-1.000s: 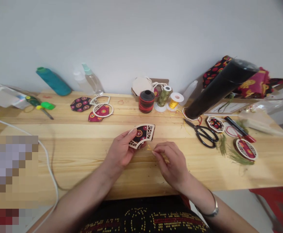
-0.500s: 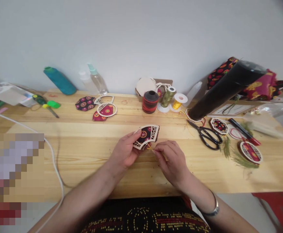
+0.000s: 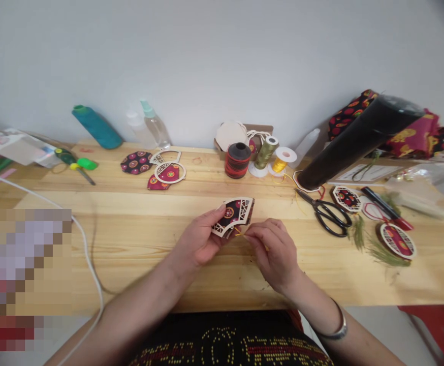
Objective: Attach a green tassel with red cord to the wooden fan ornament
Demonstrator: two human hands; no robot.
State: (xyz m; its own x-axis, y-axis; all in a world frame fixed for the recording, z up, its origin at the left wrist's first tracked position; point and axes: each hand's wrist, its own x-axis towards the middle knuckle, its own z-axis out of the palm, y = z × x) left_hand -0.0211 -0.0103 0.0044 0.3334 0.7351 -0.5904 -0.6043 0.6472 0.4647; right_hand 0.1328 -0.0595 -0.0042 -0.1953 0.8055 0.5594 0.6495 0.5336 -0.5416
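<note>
My left hand (image 3: 201,234) is closed on a fan-shaped ornament (image 3: 231,212), a pale openwork frame over dark patterned fabric, with the thumb on its front face. A short yellow cord (image 3: 238,232) comes from the inner curve of the ornament. Just to the right, my right hand (image 3: 273,246) pinches the end of that cord between thumb and forefinger; its remaining fingers are curled. Both hands are above the wooden table (image 3: 141,284), near its front edge.
Black scissors (image 3: 330,216), an octagonal ornament (image 3: 346,199) and an oval ornament (image 3: 397,241) lie to the right. Thread spools, including a yellow one (image 3: 281,160), stand behind. A black tube (image 3: 355,142) leans at back right. A white cable (image 3: 87,249) crosses the left side.
The whole view has shifted slightly, so everything appears a little further right. Both hands keep their grips on the ornament and the cord, with hardly any other movement.
</note>
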